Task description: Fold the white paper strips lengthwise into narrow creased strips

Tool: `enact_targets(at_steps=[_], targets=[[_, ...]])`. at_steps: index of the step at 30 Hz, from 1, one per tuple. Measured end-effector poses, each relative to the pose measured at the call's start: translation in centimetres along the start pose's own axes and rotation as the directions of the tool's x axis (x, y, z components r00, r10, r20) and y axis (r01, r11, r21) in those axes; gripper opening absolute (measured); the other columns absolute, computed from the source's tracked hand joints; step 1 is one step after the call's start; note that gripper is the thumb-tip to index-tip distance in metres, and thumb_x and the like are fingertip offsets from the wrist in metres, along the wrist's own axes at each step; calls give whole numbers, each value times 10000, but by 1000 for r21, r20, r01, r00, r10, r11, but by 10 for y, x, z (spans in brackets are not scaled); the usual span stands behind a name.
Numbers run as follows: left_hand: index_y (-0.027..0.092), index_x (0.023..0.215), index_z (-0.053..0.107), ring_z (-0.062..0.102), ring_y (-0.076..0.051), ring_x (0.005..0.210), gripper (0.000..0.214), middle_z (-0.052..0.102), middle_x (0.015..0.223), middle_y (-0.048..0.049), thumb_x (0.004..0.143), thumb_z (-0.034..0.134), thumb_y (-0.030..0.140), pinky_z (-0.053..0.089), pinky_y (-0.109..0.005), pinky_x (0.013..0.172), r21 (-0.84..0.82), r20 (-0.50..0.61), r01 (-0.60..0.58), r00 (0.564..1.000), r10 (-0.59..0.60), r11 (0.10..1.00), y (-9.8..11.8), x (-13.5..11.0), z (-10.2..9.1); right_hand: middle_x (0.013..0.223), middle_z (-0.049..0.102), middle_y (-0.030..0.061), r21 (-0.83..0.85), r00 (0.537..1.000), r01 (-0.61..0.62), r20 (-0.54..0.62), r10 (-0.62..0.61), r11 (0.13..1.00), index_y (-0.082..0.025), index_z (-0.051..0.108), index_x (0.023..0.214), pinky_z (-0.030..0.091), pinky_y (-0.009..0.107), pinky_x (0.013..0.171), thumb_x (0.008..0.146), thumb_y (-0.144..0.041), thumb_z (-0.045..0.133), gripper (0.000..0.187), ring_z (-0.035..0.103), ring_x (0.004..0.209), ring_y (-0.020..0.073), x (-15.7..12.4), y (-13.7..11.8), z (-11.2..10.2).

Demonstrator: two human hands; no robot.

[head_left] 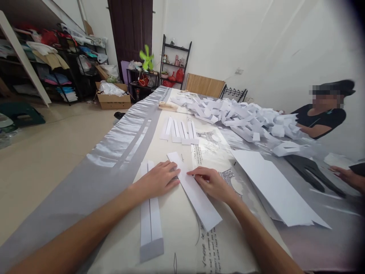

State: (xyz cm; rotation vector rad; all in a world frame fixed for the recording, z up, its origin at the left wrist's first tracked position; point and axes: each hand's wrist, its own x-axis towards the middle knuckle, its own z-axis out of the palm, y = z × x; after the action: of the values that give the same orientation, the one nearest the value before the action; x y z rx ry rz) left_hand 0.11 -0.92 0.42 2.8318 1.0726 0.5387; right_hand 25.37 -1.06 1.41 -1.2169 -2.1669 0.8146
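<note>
A long white paper strip (199, 199) lies slantwise on the printed tablecloth in front of me. My left hand (162, 177) rests flat with its fingers spread, the tips at the strip's left edge and the palm over a folded paper piece (151, 228). That piece has a lengthwise slit line and a folded bottom end. On the strip's right edge, the index fingertip of my right hand (212, 184) presses down while its other fingers curl in; the thumb is mostly hidden. Farther up lie several similar folded pieces (176, 131) in a row.
Flat white sheets (278, 190) are stacked at right. Beyond them spreads a large pile of folded paper (242, 114). A person in a dark cap (322, 118) sits at the far right side; another person's hand (345, 175) holds something white. A wooden piece (168, 105) lies at the back.
</note>
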Motion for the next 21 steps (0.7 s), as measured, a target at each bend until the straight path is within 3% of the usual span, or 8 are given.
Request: enact_targets(at_steps=[4,9,12,14,16,18,21], targets=[[172,1222,613,587,-280,1160,274,614,1252,-126,1055,465,330,477,-443,995,20,14,-22,1000,22,1000,8,2,1,790,694,5,-3,979,-180,-95,179,984,-202,695,1191,509,322,646,908,-387,609,350,597,660,171,3,-5,13],[177,1105,643,618,-249,1084,232,645,1175,-100,1054,428,248,510,-407,939,2,-31,23,999,-23,1000,10,2,1,736,636,-10,-52,977,-173,-135,165,984,-210,695,1110,516,340,687,873,-302,607,270,582,654,170,3,-4,23],[180,1104,658,593,-276,1124,218,633,1185,-113,1035,460,239,510,-431,936,61,-39,58,998,-56,996,10,1,-1,877,661,28,-51,981,-129,-153,119,990,-218,705,1131,536,347,700,867,-263,600,288,592,676,165,2,-4,24],[193,1131,666,579,-290,1149,222,635,1186,-115,1028,476,243,507,-446,941,74,-51,62,997,-59,995,9,1,-1,1072,677,73,-13,985,-67,-160,64,998,-234,724,1138,560,351,732,884,-273,605,283,649,781,179,2,-7,24],[202,1139,674,587,-284,1140,229,654,1160,-106,1027,481,252,501,-450,956,39,-65,51,997,-49,998,6,1,-1,1289,648,95,51,991,-10,-131,17,999,-255,738,1163,575,371,852,927,-342,615,280,680,1035,231,1,-11,23],[203,1103,691,611,-265,1101,231,687,1102,-89,1028,479,256,492,-441,975,-33,-76,32,997,-35,999,2,2,-1,1451,582,74,111,999,3,-54,3,994,-277,716,1249,525,413,1025,963,-449,607,350,580,1300,275,0,-17,22],[209,1046,713,645,-238,1035,243,729,1014,-60,1029,472,242,483,-420,991,-118,-89,26,995,-37,993,-5,3,-2,1560,487,21,154,996,-14,89,0,988,-319,604,1408,367,502,1192,1005,-550,525,471,420,1460,278,-3,-25,18]])
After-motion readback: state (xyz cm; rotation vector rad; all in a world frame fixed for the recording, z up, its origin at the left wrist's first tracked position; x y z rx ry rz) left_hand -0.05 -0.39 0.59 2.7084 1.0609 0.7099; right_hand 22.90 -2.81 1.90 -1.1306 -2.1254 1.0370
